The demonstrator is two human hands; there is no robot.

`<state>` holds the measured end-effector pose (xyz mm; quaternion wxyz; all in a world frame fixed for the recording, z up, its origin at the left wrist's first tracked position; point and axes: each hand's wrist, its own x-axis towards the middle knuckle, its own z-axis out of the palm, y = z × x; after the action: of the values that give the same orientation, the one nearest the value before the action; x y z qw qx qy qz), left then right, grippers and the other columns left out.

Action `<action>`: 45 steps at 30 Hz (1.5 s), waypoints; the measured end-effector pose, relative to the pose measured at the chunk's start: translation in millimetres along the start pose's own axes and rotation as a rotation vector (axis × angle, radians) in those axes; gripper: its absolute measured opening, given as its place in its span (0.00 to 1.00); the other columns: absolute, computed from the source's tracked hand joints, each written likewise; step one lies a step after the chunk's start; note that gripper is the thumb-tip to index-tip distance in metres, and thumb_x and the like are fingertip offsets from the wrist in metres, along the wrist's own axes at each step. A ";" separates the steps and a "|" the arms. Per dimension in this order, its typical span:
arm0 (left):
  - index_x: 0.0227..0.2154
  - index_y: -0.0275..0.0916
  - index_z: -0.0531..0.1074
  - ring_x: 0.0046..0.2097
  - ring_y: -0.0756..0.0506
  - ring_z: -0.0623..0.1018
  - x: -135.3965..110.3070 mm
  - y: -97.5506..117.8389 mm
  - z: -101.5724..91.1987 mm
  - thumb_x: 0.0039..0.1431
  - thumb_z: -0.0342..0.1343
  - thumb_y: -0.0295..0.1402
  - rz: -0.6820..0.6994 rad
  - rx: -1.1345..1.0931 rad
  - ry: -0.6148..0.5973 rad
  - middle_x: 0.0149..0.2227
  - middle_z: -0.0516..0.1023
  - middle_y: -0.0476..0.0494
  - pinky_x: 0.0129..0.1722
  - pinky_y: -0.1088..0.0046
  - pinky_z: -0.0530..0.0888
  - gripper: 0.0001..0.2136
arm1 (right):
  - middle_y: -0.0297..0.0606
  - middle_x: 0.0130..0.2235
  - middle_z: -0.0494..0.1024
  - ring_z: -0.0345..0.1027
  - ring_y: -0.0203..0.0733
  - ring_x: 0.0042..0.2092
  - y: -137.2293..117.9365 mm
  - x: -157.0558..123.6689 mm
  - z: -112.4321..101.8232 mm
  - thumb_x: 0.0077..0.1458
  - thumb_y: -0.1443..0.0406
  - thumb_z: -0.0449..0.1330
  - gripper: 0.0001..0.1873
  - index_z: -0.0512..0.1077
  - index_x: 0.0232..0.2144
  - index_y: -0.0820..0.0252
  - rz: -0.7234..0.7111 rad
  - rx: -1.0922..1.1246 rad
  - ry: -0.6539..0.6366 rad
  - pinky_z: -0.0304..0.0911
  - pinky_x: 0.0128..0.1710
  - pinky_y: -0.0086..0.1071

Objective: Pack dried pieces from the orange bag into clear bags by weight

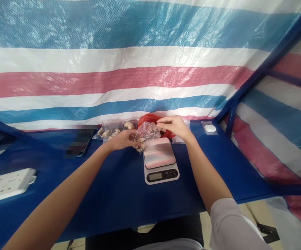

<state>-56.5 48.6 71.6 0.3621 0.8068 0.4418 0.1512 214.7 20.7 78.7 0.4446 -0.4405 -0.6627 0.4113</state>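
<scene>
My left hand [121, 140] grips the lower left of a clear plastic zip bag [147, 133], which holds several pale lumpy pieces near its bottom corner. My right hand [172, 126] pinches the bag's upper right edge, just in front of a crumpled red plastic bag [146, 121]. The bag hangs above the back left corner of a white digital kitchen scale [159, 161], and my hands are just above the scale. Behind my left hand lies another clear bag of pale pieces [114, 131]. What is under the red bag is hidden.
The blue table [114, 194] holds a pixelated phone [79, 140], a white power strip [7, 184], and a small white object [209, 128] on a clear sheet. A striped tarpaulin [114, 83] on blue frame bars rises behind and to the right.
</scene>
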 end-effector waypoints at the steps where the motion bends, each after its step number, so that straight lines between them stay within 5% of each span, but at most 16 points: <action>1: 0.28 0.41 0.77 0.27 0.46 0.72 -0.5 1.0 -1.6 0.42 0.68 0.48 -0.014 0.014 0.005 0.23 0.73 0.51 0.25 0.74 0.63 0.17 | 0.39 0.34 0.83 0.74 0.39 0.33 -2.4 -0.9 -1.1 0.51 0.55 0.68 0.18 0.82 0.40 0.62 -0.004 0.027 0.014 0.70 0.37 0.33; 8: 0.23 0.42 0.73 0.25 0.46 0.71 2.2 23.2 -12.5 0.43 0.67 0.48 0.010 0.079 -0.002 0.23 0.74 0.48 0.24 0.73 0.62 0.15 | 0.36 0.34 0.82 0.74 0.40 0.36 -18.8 -2.8 12.9 0.50 0.54 0.69 0.16 0.83 0.37 0.59 -0.014 -0.018 0.020 0.68 0.38 0.32; 17: 0.30 0.43 0.78 0.27 0.45 0.75 13.1 34.4 -28.8 0.48 0.65 0.51 0.004 0.133 -0.014 0.28 0.80 0.46 0.24 0.74 0.64 0.16 | 0.35 0.29 0.80 0.70 0.36 0.31 4.1 7.8 9.9 0.54 0.54 0.66 0.15 0.81 0.30 0.61 -0.027 0.065 -0.062 0.65 0.34 0.30; 24: 0.36 0.42 0.79 0.28 0.46 0.76 18.8 40.6 -47.2 0.46 0.66 0.54 -0.046 0.030 0.097 0.27 0.79 0.48 0.26 0.74 0.69 0.22 | 0.35 0.31 0.82 0.72 0.35 0.28 24.1 24.0 2.9 0.44 0.53 0.72 0.18 0.81 0.32 0.61 0.126 0.343 0.105 0.71 0.32 0.30; 30: 0.38 0.41 0.78 0.29 0.46 0.77 35.6 38.4 -56.5 0.47 0.65 0.51 -0.102 0.219 0.173 0.28 0.79 0.48 0.28 0.74 0.69 0.21 | 0.38 0.36 0.84 0.79 0.42 0.38 30.3 38.3 -4.5 0.44 0.56 0.74 0.18 0.81 0.36 0.59 0.203 0.470 0.210 0.75 0.36 0.31; 36: 0.41 0.41 0.77 0.34 0.43 0.80 57.1 57.7 -63.5 0.51 0.60 0.43 -0.075 0.450 0.119 0.33 0.82 0.46 0.35 0.70 0.71 0.16 | 0.36 0.36 0.83 0.79 0.42 0.36 31.5 47.8 -1.0 0.49 0.56 0.70 0.15 0.80 0.37 0.58 0.170 0.429 0.239 0.74 0.30 0.29; 45: 0.41 0.39 0.77 0.41 0.39 0.79 84.2 74.8 -63.7 0.56 0.54 0.41 0.055 0.694 0.021 0.41 0.81 0.40 0.38 0.67 0.71 0.15 | 0.38 0.36 0.83 0.76 0.42 0.37 40.2 48.3 -5.9 0.48 0.56 0.70 0.18 0.83 0.38 0.61 0.243 0.455 0.244 0.75 0.37 0.34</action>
<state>0.3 120.6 163.0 0.0574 0.8918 0.4486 0.0098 218.6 78.5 53.6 0.5561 -0.4518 -0.4372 0.5436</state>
